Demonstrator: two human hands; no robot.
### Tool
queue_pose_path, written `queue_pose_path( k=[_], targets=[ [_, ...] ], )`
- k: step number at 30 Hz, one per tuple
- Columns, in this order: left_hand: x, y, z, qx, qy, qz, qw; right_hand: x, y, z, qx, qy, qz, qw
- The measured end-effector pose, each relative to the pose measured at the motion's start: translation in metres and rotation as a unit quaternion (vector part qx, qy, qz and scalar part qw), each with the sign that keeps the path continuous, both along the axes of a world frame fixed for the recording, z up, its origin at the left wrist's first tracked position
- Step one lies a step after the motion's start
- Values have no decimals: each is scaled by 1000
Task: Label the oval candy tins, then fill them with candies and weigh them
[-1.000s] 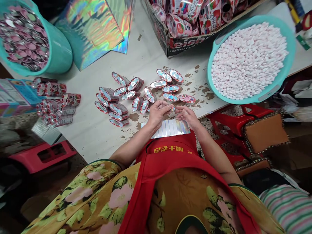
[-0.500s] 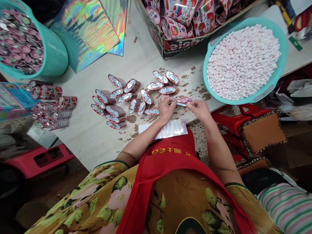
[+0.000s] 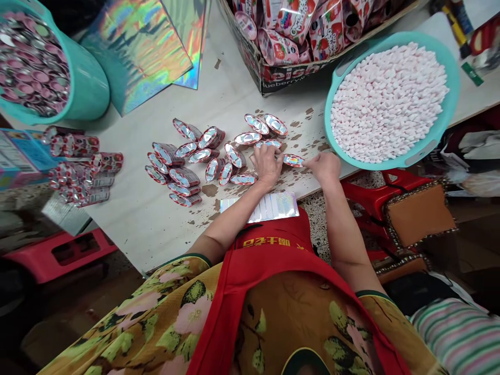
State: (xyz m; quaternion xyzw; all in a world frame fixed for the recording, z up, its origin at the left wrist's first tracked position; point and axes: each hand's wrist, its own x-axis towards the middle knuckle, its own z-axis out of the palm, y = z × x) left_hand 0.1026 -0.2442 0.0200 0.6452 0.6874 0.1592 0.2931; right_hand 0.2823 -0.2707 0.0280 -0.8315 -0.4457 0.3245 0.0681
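Note:
In front of me on the white table stands a small strawberry-print candy pack, its oval top covered by a shiny holographic sticker. My right hand pinches the right end of it with thumb and fingertips. My left hand is curled at its left end, with fingers bent; the exact grip is partly hidden. Several similar packs with shiny oval tops are grouped to the left and behind. A sheet of holographic sticker strips lies at the table's front edge, under my left forearm.
A turquoise basin of pinkish-white candies stands at the right. Behind is a cardboard box of strawberry packs. At the left are a turquoise bucket of small pink-and-silver pieces, holographic sheets and more packs.
The sticker, held along the front of the pack before, now covers its oval top. My left hand has shifted slightly, its fingers reaching farther back. My right hand remains at the right end.

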Motion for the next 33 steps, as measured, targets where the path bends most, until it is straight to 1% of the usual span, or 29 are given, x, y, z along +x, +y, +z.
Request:
queue_pose_path(
  k=[3,5,7,9,11,12,13,14,15,17,19,20,22,24,26,28,29,30,31,32,33],
  targets=[
    [0,4,1,0,11,-25,1000,2,-3,-3,17,42,-19,999],
    [-3,7,3,13,22,-43,999,2,-5,-7,32,110,-41,993],
    [-13,7,7,28,28,-72,997,1,-8,-10,42,178,-54,982],
    [-33,1,16,31,16,-118,992,-1,-17,-10,72,208,-62,974],
    [-62,-14,28,14,-5,-174,985,-6,-33,-8,119,199,-88,969],
    [-78,-24,35,-2,-10,-204,979,-10,-44,-6,130,192,-108,967],
    [-93,-36,41,-24,-7,-234,972,-15,-57,-5,125,193,-123,965],
    [-107,-50,46,-48,4,-263,964,-21,-71,-4,102,205,-127,965],
    [-120,-63,51,-72,24,-287,955,-28,-84,-4,67,233,-116,963],
    [-136,-87,56,-111,65,-316,940,-43,-107,-5,-5,311,-68,948],
    [-143,-103,58,-140,93,-313,935,-55,-119,-7,-41,360,-36,931],
    [-144,-107,60,-155,100,-304,935,-59,-120,-6,-45,364,-32,930],
    [-146,-107,66,-195,109,-273,936,-64,-115,0,-39,348,-22,936],
    [-150,-102,78,-226,112,-239,938,-67,-104,14,-20,351,4,936],
    [-160,-95,96,-229,90,-218,944,-70,-92,33,-1,393,31,919],
    [-171,-88,121,-202,45,-220,953,-75,-80,54,6,445,63,893],
    [-177,-84,135,-168,26,-220,961,-78,-73,65,1,465,83,881],
    [-183,-81,150,-113,17,-207,972,-81,-63,75,-3,475,106,873],
    [-187,-77,165,-33,22,-176,984,-83,-52,86,0,476,125,871],
    [-191,-73,180,65,40,-124,989,-84,-36,96,20,465,136,875],
    [-193,-69,195,170,64,-57,982,-84,-16,106,54,447,133,883]
  ],
)
